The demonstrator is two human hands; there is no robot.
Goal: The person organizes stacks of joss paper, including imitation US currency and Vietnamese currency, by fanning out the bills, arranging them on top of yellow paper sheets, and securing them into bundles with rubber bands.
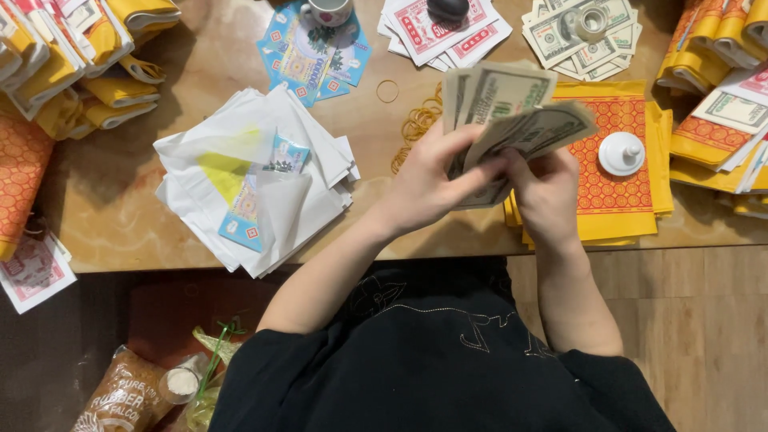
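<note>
- The left hand (428,180) and right hand (548,188) both grip a fanned stack of banknotes (512,120), held above the counter (128,192).
- Loose rubber bands (416,124) lie just beside (left of the notes).
- White papers (240,176) sit farther left.

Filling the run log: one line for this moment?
left hand: grips fanned notes | right hand: on same notes | below: yellow-red paper stack
</note>
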